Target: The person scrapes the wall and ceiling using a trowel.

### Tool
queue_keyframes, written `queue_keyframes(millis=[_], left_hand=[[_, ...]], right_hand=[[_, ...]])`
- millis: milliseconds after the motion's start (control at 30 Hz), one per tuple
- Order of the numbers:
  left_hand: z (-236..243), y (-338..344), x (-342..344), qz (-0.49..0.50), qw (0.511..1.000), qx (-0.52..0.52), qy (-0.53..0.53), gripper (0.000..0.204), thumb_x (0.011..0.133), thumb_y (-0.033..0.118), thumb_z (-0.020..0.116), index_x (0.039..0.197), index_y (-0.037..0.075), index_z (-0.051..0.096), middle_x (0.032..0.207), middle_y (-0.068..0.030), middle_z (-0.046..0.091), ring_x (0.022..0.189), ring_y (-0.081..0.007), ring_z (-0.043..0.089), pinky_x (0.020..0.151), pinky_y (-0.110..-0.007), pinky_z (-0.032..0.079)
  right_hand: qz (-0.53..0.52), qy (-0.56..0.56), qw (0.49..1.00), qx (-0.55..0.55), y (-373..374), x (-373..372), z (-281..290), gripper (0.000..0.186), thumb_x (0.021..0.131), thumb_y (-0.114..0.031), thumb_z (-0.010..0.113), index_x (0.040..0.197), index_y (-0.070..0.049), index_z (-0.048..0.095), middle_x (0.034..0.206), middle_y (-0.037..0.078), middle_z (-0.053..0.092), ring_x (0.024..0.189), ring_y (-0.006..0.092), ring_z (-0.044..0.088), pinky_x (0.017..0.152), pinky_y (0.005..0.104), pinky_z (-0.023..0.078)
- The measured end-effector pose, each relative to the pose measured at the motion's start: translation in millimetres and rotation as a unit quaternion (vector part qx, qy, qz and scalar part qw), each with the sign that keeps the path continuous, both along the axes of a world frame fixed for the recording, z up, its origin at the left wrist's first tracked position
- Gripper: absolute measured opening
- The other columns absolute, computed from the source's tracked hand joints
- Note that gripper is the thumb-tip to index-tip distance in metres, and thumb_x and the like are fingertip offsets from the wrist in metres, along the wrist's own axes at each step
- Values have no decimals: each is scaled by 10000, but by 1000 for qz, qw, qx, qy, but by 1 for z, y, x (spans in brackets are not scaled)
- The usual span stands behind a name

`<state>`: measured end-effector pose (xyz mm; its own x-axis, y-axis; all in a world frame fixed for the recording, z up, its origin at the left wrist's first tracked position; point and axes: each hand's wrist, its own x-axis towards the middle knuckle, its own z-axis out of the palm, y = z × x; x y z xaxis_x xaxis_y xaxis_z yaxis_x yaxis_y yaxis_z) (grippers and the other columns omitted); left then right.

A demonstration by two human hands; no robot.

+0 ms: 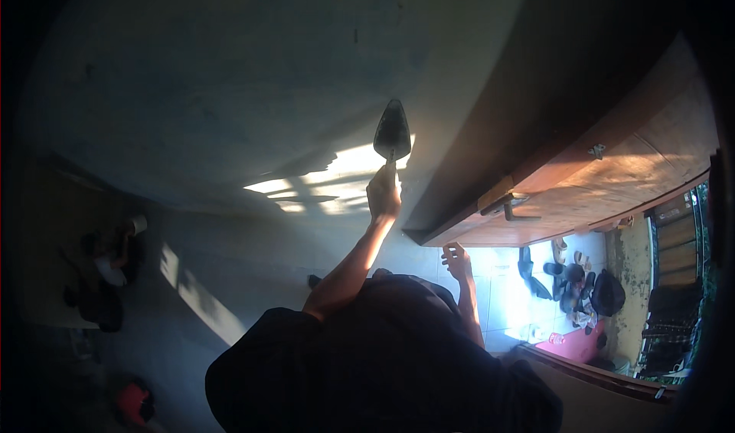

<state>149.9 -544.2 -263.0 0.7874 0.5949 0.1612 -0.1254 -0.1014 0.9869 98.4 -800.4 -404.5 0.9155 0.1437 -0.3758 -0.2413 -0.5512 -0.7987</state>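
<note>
My left hand is raised toward the wall, its fingers wrapped round the handle of a trowel. The trowel's dark pointed blade points up the wall and lies over a sunlit patch. Whether the blade touches the wall, I cannot tell. Lower and to the right, my right hand hangs with its fingers loosely bent and apart, holding nothing. Nearest to it is the lower edge of the wooden door.
The door stands ajar on the right, with a metal lever handle. Beyond the doorway, several shoes lie on pale tiles beside a pink mat. At far left a person sits near a white container; a red item is below.
</note>
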Motion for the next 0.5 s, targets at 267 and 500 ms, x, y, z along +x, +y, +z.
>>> queue_keyframes(millis=[267, 500], left_hand=[[53, 31, 12, -53, 996, 37, -68, 529, 1012, 505, 350, 648, 121, 350, 514, 50, 272, 401, -46, 290, 356, -238, 254], [107, 29, 17, -111, 993, -44, -11, 484, 1020, 395, 358, 740, 21, 482, 486, -30, 363, 403, -106, 381, 404, -313, 299]], right_hand=[[30, -6, 999, 25, 14, 7, 3, 261, 939, -275, 573, 1083, -60, 605, 851, 129, 701, 701, 191, 689, 547, 302, 522], [75, -21, 997, 28, 26, 17, 6, 283, 922, -292, 586, 1059, -46, 615, 853, 122, 698, 707, 189, 689, 564, 314, 518]])
